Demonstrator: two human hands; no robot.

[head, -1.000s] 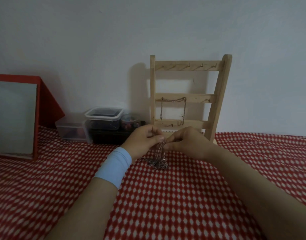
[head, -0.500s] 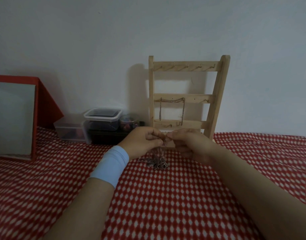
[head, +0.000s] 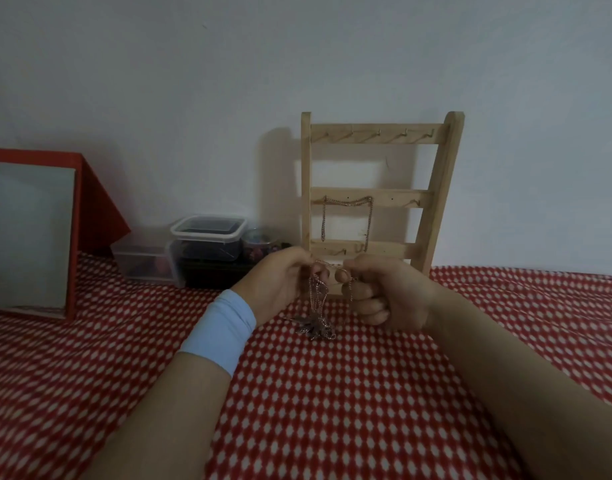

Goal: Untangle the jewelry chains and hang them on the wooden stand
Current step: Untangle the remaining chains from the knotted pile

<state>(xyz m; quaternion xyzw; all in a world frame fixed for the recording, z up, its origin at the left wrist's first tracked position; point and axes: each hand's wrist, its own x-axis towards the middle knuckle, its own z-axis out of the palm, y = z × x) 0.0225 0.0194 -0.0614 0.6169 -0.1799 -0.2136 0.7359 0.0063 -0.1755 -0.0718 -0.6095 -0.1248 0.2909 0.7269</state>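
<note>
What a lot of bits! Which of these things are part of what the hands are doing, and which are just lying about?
Part of the job: tangled chains, pinched by the left hand and right hand; wooden stand; hung chain on its middle rail.
Just lying about: lidded plastic tubs; small jar; red-framed panel; checked cloth.

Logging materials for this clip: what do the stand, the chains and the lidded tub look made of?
The stand: pale, seemingly unvarnished wood; grain shows, matte. The chains: metal, thin links with a dull silvery glint; alloy unclear. The tub: clear plastic, see-through walls, whitish lid.
</note>
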